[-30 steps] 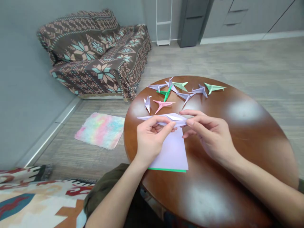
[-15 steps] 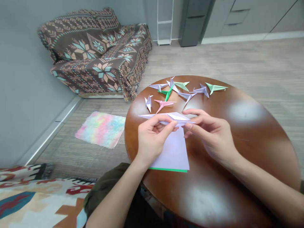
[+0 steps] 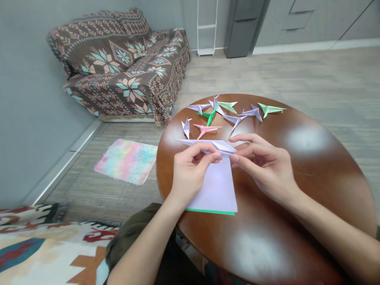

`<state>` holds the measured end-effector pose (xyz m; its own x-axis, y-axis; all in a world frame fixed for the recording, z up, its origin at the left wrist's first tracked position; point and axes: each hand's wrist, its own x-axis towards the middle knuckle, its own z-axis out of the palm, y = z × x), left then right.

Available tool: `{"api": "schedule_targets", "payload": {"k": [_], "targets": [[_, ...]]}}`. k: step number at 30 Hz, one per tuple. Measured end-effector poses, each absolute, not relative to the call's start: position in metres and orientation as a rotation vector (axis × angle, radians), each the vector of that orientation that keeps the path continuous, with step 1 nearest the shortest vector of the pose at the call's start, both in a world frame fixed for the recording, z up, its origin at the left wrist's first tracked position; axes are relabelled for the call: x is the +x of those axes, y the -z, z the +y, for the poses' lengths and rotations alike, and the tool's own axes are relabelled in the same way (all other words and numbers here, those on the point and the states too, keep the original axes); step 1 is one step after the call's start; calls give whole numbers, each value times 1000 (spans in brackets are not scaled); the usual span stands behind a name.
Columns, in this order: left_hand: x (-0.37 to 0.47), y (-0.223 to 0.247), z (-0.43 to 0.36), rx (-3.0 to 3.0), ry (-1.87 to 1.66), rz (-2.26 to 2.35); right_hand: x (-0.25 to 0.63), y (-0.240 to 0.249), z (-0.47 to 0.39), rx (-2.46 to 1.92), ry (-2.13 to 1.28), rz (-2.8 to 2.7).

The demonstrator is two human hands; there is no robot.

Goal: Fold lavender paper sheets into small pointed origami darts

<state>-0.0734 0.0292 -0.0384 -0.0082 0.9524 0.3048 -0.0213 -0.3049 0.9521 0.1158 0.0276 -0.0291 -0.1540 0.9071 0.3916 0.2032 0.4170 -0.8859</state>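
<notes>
A folded lavender origami paper [image 3: 223, 146], long and pointed at its left end, is held up between both hands over the table. My left hand [image 3: 192, 166] pinches its middle between thumb and fingers. At its right end, my right hand [image 3: 264, 164] has thumb and index finger closed on the tip, which the fingers partly hide. Below the hands lies a stack of paper sheets [image 3: 218, 186], lavender on top with a green edge showing underneath. Beyond them rest several folded paper cranes, among them a pink one [image 3: 205, 130] and a dark green one [image 3: 210, 117].
The round brown table [image 3: 320, 186] carries more cranes along its far edge, including a light green one [image 3: 270, 109]. A sofa with a patterned cover [image 3: 124, 75] stands at the back left. On the floor lies a fluffy pastel rug [image 3: 126, 160].
The paper's left tip has shifted slightly right and up, and the paper slants down more to the right. Its right tip is now between my right fingers; my left hand keeps its pinch.
</notes>
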Motion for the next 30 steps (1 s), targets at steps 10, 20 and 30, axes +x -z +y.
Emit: {"api": "schedule_targets", "payload": {"k": [10,20,30], "targets": [[-72,38,28,1293,-1434,1056,115,28,26,-1036,-822,-1597],[-72,34,25,1478,-1358,1110,111,28,26,-1031,-820,-1685],[-67,39,22,1448,-1395,1103,113,29,25,-1006,-897,-1666]]}}
